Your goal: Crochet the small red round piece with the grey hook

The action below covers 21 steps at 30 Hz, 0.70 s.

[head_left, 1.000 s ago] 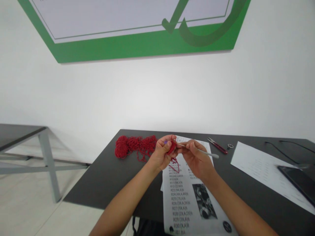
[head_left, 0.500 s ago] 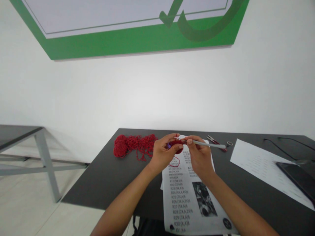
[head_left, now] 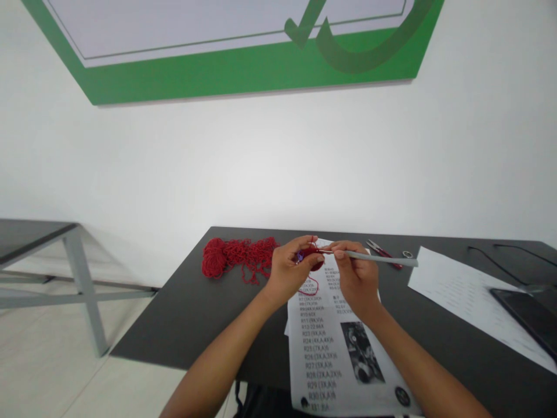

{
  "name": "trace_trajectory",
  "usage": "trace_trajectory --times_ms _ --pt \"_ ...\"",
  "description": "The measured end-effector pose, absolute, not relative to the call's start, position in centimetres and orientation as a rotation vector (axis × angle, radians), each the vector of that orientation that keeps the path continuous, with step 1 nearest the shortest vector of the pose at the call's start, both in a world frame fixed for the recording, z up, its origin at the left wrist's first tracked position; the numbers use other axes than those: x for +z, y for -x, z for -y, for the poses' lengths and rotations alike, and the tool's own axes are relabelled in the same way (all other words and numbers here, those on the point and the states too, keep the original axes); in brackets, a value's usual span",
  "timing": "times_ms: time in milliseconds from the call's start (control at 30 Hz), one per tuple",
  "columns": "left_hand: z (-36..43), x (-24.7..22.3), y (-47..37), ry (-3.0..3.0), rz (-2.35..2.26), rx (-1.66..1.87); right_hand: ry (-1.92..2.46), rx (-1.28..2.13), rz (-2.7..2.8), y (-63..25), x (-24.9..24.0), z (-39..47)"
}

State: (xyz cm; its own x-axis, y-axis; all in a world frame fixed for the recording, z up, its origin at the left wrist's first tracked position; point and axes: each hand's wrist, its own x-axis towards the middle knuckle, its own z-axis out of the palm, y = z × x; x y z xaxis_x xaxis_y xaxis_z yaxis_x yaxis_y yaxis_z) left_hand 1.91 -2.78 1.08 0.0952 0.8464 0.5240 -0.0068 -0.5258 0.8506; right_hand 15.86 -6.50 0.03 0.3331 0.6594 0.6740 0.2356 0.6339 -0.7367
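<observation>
Between the thumb and fingers of my left hand point(head_left: 288, 268) is a small red crochet piece point(head_left: 317, 262). A purple clip point(head_left: 300, 256), perhaps a stitch marker, shows beside it. My right hand point(head_left: 357, 278) grips a crochet hook point(head_left: 383, 257) with a pale grey handle. The hook's thin metal shaft points left and meets the upper edge of the piece. Red yarn runs over my raised left index finger, and a loose strand point(head_left: 311, 293) loops below the hand. Fingers cover part of the piece.
A red yarn ball and tangle point(head_left: 214, 258) lie at the table's back left. Beneath my hands is a printed pattern sheet point(head_left: 319, 348). Scissors point(head_left: 383, 253), a ring point(head_left: 407, 254), another paper point(head_left: 456, 302), glasses point(head_left: 505, 264) and a dark phone or tablet point(head_left: 526, 316) are to the right.
My right hand has shifted a little to the right, drawing the crochet hook with it, so more of its metal shaft shows. My left hand has stayed nearly in place.
</observation>
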Motion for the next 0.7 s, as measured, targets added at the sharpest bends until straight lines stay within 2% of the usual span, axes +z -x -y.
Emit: trace_trajectory --times_ms 700 --pt "2.6 0.4 -1.6 -2.036 -0.871 1.578 0.798 0.156 1.450 -16.1 -1.3 6.5"
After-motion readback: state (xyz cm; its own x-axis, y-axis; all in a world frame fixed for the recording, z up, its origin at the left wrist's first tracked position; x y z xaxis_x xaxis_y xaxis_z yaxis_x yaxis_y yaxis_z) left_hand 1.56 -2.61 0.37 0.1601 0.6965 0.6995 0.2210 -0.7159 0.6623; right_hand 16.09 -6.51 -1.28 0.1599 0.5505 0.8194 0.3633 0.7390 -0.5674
